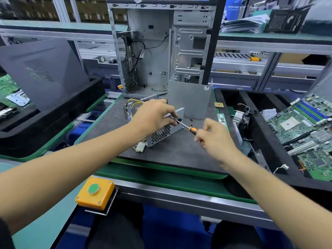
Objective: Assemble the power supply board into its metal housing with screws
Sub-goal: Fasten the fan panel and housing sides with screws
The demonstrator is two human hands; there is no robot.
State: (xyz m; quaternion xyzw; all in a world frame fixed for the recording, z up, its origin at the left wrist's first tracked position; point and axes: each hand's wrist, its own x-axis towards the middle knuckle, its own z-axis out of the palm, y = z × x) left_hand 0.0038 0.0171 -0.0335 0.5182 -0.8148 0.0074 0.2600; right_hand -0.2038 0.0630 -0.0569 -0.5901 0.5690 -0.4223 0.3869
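The power supply housing (160,134), a silver metal box with a honeycomb grille and coloured wires, lies on the dark work mat (179,150). My left hand (152,115) rests on top of it and pinches near the screwdriver's tip at the box's upper right edge. My right hand (213,137) grips the orange-and-black handle of the screwdriver (190,128), whose shaft points up-left into the housing. A few small black screws (191,120) lie on the mat just right of the box. A loose metal cover (188,101) stands upright behind.
An open computer chassis (161,51) stands at the back. A black tray (269,133) on the right holds motherboards (303,130) and cables. Another black tray with a grey panel (41,72) sits at the left. A yellow box with a green button (95,193) is mounted on the front rail.
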